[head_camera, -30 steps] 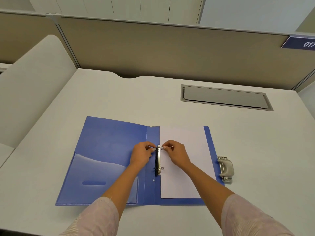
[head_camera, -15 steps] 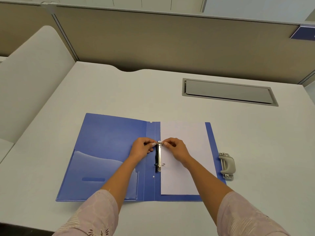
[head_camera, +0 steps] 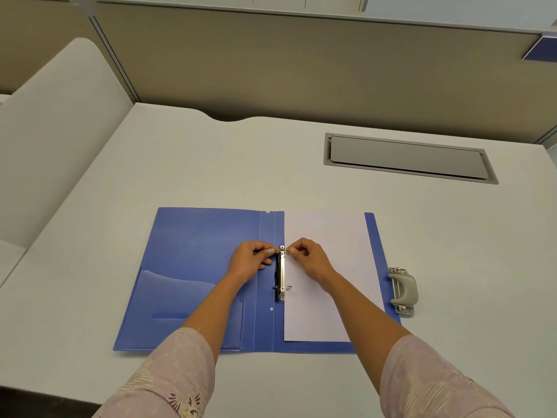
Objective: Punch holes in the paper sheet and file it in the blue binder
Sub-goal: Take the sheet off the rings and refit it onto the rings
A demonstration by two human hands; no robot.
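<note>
The blue binder [head_camera: 196,251] lies open on the desk [head_camera: 211,164], with the paper sheet [head_camera: 328,230] on its right half against the ring mechanism [head_camera: 282,273]. The left hand [head_camera: 250,260] and right hand [head_camera: 307,257] each pinch its upper end from opposite sides. A hole punch [head_camera: 404,291] sits just beside the binder.

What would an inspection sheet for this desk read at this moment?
Surface: pale desk, grey hatch set in it.
Job's things: blue binder open flat; paper sheet on its right half, against the ring mechanism; hole punch beside the binder's right edge.
Clutter: nothing seen.
Hands: left hand and right hand pinch the mechanism's far ring from either side.
Cables: nothing seen.
Surroundings: beige partition behind the desk.
</note>
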